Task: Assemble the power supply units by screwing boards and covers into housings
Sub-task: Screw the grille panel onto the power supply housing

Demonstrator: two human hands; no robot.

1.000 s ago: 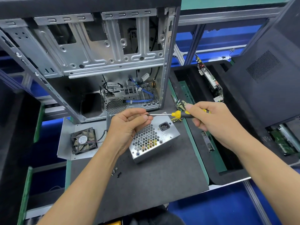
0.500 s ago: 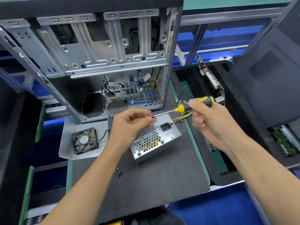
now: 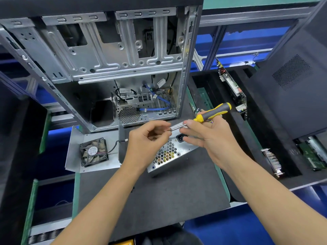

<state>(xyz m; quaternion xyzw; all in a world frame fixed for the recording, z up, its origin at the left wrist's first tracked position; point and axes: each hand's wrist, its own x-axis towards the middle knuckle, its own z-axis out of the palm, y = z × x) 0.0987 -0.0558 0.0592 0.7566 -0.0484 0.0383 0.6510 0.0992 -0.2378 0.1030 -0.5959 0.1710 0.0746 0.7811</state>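
- Step in hand, by judgement: a screw is being loaded onto the driver tip ahead of fastening the power supply unit (image 3: 174, 154) — no driving is under way.
- Right hand (image 3: 214, 138): the screwdriver (image 3: 212, 113) lies across it, handle toward 2 o'clock and shaft toward 9 o'clock. The thumb lies on the shaft; the other fingers are loosely extended beneath the tool, not wrapped around the handle.
- Left hand (image 3: 148, 140): fingers curled, thumb and forefinger brought together at the shaft tip. Whether a screw sits between them cannot be told; it is too small to make out.
- The power supply unit lies on the dark mat (image 3: 159, 195) directly beneath both hands, its honeycomb grille and power socket facing up and toward the viewer.
- At 9 o'clock from the unit lies a bent metal cover (image 3: 77, 149) carrying a fan (image 3: 93, 152), its lead trailing toward the unit — apart from it, not yet fitted.
- At 12 o'clock stands an open computer chassis (image 3: 123, 59), not engaged.
- Next move, by judgement: the right hand needs to shift to a full grip on the handle, and the tip must reach a screw hole squarely, the left hand steadying the screw or the unit.
- Risk: a screw dropped through the grille.
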